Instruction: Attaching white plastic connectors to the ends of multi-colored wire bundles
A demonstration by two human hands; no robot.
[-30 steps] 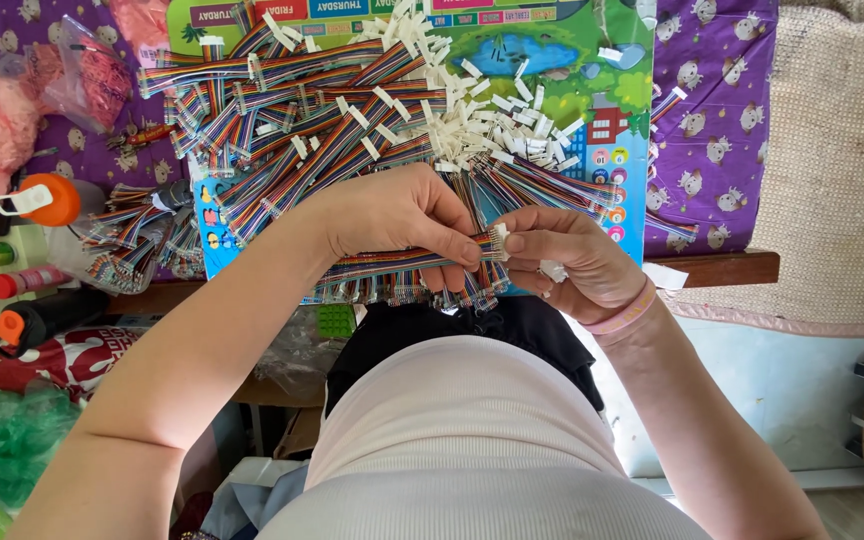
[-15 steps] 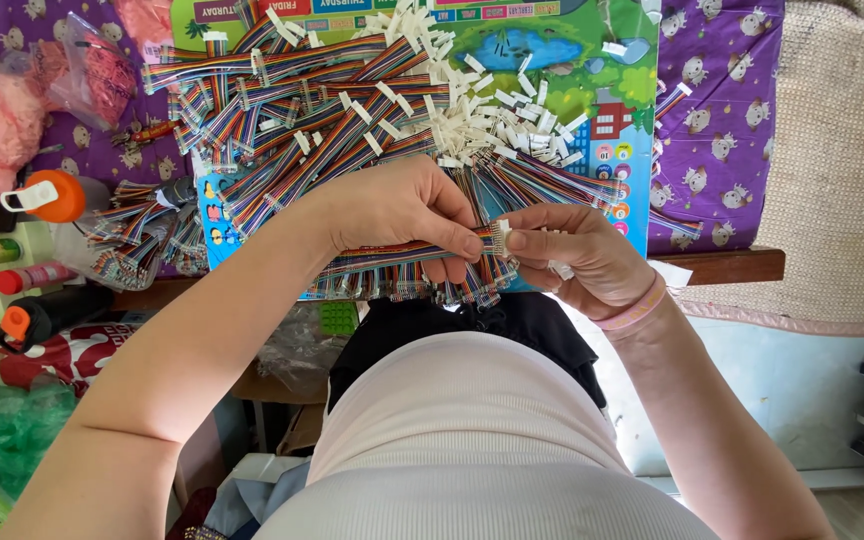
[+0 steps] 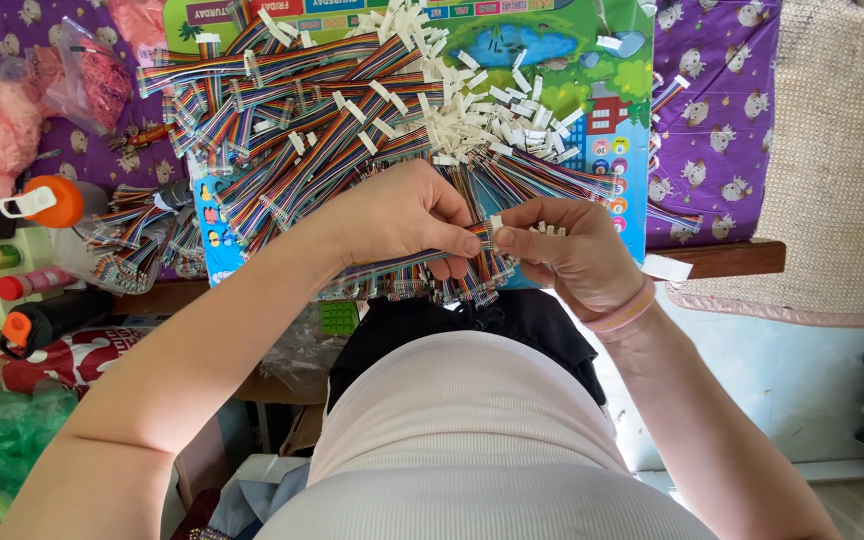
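Rainbow ribbon cable end sits between my two hands, right at the near table edge, over the colourful mat. White connector housing is at the cable tip, pinched in my right hand.

My read of the step: seating the wire ends into the housing. To do it well, I'd keep the ribbon flat and untwisted, hold it close to the tip so the wires don't buckle, line the row up square to the housing before pushing, and press evenly across the width rather than one corner first. Can't see the pins or slots at this size, so orientation has to go by feel or a closer look.

Left hand: palm down, fingers curled narrow, thumb and forefinger closed on the cable just behind its tip. Forearm comes in from low left.

Right hand: thumb and forefinger closed tight on the housing, other fingers curled in; a few more white pieces seem to sit in the palm, not sure. Wrist bent inward, pink band on it.

Further out: loose housing pile and cable heap on the mat, orange-capped bottle far left.
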